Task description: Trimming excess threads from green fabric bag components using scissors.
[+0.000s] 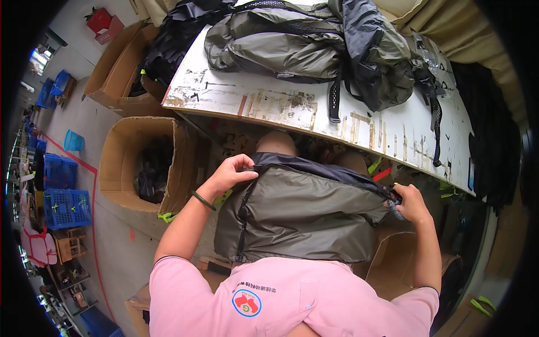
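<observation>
White counter (224, 90) on the far side | grey-green fabric piece (309, 208) near, by the knees (277, 144), long axis left to right — between both hands, neither clearly nearer | left hand (229, 175): fingers pinching its far-left edge | right hand (412, 204): fingers gripping its right end

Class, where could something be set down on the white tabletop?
On the white tabletop, the tape-marked strip between its near edge and the piled bags, partly crossed by black straps. Crowded: the far side, under those bags.
</observation>
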{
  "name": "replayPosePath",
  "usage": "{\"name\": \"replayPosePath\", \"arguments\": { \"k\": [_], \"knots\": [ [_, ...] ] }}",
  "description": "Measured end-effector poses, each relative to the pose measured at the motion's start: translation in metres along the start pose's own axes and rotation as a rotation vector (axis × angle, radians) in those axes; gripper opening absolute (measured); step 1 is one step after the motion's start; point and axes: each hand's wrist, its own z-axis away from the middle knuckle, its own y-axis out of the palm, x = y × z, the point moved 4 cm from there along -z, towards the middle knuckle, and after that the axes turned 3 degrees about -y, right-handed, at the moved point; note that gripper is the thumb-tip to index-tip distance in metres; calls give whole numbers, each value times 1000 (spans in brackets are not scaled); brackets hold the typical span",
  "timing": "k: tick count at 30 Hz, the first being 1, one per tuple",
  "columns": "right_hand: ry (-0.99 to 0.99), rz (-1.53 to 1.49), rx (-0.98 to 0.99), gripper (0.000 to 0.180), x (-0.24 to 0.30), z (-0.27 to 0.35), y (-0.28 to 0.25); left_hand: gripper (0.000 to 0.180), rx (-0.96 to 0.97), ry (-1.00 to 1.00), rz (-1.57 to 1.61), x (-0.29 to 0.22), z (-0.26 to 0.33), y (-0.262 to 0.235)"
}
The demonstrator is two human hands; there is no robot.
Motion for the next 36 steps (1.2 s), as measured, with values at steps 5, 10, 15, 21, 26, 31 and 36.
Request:
{"name": "replayPosePath", "arguments": {
  "k": [5, 10, 15, 21, 26, 31, 36],
  "knots": [
    [-158, -90, -7, 44, 78, -43, -23, 18, -79, 122, 76, -2, 14, 4],
    [-532, -26, -80, 42, 160, -86, -4, 25, -114, 215, 88, -2, 17, 2],
    [-559, 178, -12, 40, 197, -122, 22, 35, -168, 213, 302, -13, 28, 11],
    [-556, 262, -5, 42, 215, -138, 20, 41, -195, 234, 385, -11, 35, 11],
    [-579, 290, 8, 42, 220, -147, 19, 41, -188, 224, 401, -9, 35, 10],
    [-577, 231, 35, 35, 225, -154, 25, 42, -183, 227, 410, -13, 34, 15],
    [-579, 190, 38, 35, 230, -157, 29, 42, -174, 243, 423, -14, 35, 17]
  ]
}}
